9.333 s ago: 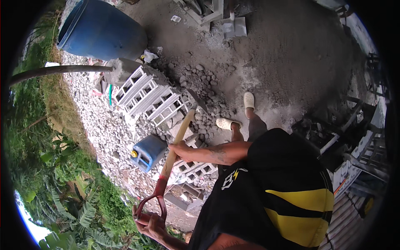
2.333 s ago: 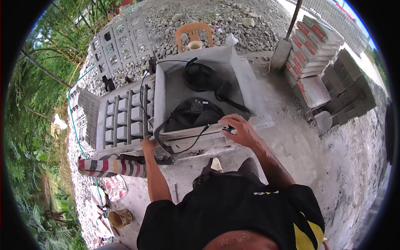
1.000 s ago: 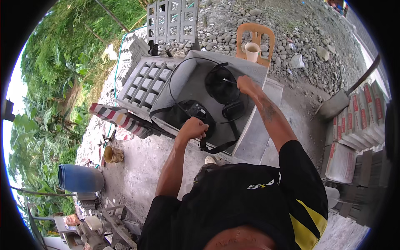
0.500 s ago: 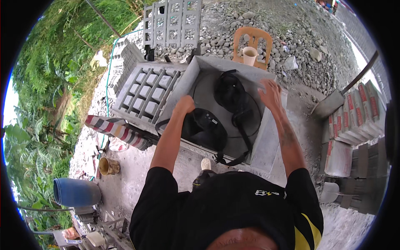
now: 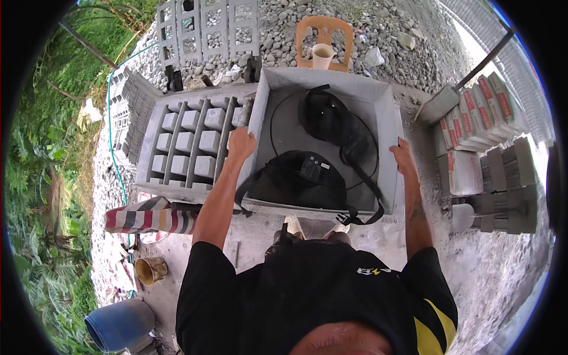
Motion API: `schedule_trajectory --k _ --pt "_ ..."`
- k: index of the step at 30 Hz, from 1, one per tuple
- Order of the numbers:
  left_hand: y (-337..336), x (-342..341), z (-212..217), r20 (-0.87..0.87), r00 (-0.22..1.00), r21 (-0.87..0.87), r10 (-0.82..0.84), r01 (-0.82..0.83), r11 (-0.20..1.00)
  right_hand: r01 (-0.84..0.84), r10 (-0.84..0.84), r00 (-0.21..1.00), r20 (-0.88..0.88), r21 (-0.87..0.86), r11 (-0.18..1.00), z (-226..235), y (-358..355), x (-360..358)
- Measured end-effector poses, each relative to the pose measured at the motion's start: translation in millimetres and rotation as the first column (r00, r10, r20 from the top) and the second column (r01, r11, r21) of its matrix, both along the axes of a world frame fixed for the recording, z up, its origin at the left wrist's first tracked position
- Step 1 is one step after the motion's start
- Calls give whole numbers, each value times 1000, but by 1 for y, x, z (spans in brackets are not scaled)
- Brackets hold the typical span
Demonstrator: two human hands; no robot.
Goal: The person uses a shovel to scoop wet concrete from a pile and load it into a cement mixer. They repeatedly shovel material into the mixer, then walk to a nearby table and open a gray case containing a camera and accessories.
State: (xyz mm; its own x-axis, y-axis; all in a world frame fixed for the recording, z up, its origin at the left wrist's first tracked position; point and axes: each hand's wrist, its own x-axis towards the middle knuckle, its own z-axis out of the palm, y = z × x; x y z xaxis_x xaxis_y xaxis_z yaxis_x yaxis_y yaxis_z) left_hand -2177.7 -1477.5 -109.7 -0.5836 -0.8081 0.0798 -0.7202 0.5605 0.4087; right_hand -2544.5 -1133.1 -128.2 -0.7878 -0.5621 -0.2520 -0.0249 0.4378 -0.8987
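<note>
In front of me stands a deep, open grey box [image 5: 386, 106] with dusty walls. My left hand [image 5: 241, 144] is closed on its left rim. On the opposite side, my right hand [image 5: 403, 157] grips the right rim, its fingertips partly hidden. Inside the box lie two rounded black bags: a rear bag [image 5: 326, 118] and a nearer bag [image 5: 302, 183] with a small dark device on it. A black strap [image 5: 373, 192] hangs over the front edge, with a buckle at its end.
Left of the box is a block mould [image 5: 183, 142] with several grey blocks. An orange chair [image 5: 324, 29] holding a beige bucket [image 5: 322, 56] stands behind. Cement bags [image 5: 482, 112] and a shovel [image 5: 438, 112] are right; a striped cloth [image 5: 151, 216] and blue barrel [image 5: 121, 325] left.
My right hand has gone from spread fingers over the right rim to gripping it. My left hand has shifted along to the left rim. The view has turned, and the box now appears squarer to me.
</note>
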Motion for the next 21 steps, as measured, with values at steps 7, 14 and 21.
schedule_trajectory --k 7,14,21 --pt "-15 14 -1 -139 989 -28 -57 54 998 17 -17 997 -75 0 1000 37 -4 16" --pt "-26 29 58 -176 971 -52 -165 158 986 12 -13 996 -91 -6 1000 100 2 38" --pt "3 63 115 -198 959 -133 -204 180 975 -11 8 988 -156 -17 1000 147 17 70"
